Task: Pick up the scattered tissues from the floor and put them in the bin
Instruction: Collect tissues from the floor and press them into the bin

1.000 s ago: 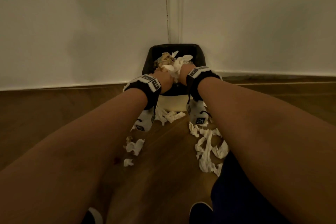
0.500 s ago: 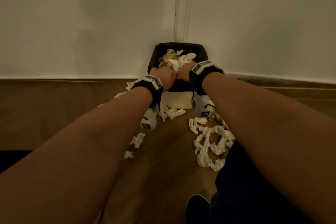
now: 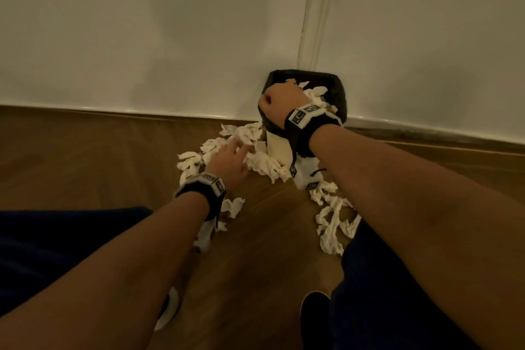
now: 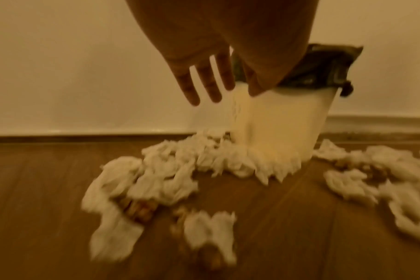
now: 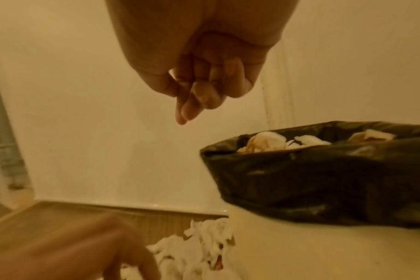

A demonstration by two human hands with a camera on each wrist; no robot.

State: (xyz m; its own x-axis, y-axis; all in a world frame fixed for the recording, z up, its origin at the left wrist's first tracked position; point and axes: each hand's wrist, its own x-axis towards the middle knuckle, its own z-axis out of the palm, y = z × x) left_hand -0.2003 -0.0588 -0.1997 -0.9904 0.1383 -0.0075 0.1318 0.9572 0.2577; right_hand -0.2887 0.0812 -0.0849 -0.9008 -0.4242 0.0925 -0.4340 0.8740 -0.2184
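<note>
The bin [image 3: 339,99] stood in the corner, tissues [image 3: 316,95] in it. More tissues [image 3: 227,148] lay on the floor [image 3: 85,150] before it, left and right. My left hand [image 3: 230,162] hovered over the left heap, my right hand [image 3: 279,102] above the bin's rim.

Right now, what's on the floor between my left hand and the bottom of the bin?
Crumpled tissues lie heaped there, running from the left hand to the bin, against its base. The head view shows this; the left wrist view shows the same heap, blurred.
</note>
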